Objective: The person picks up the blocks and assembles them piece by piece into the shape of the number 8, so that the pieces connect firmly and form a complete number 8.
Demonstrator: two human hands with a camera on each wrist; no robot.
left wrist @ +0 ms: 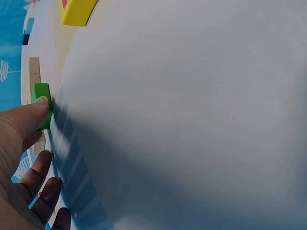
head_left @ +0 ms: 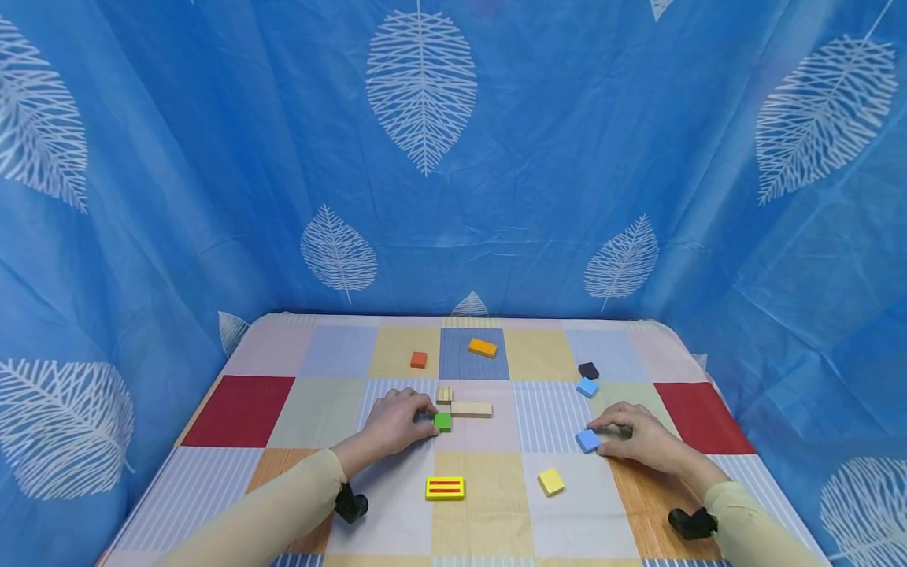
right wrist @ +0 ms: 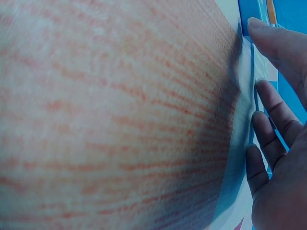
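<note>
My left hand (head_left: pixel 397 420) pinches a small green block (head_left: pixel 442 423) between thumb and index finger, the other fingers spread. In the left wrist view the thumb lies on the green block (left wrist: pixel 42 105). The green block sits against a plain wooden plank (head_left: pixel 471 409) and a striped wooden block (head_left: pixel 444 394). On the other side, my right hand (head_left: pixel 641 437) holds a blue block (head_left: pixel 587 440) at its edges with thumb and index finger. Only part of that blue block (right wrist: pixel 252 17) shows in the right wrist view, by the thumb tip.
Nearer me lie a yellow block with red stripes (head_left: pixel 445 488) and a plain yellow block (head_left: pixel 550 482). A second blue block (head_left: pixel 586 387) touches or nearly touches a black piece (head_left: pixel 588 370). Farther back are a red-orange block (head_left: pixel 419 360) and an orange block (head_left: pixel 483 347). Blue curtains surround the table.
</note>
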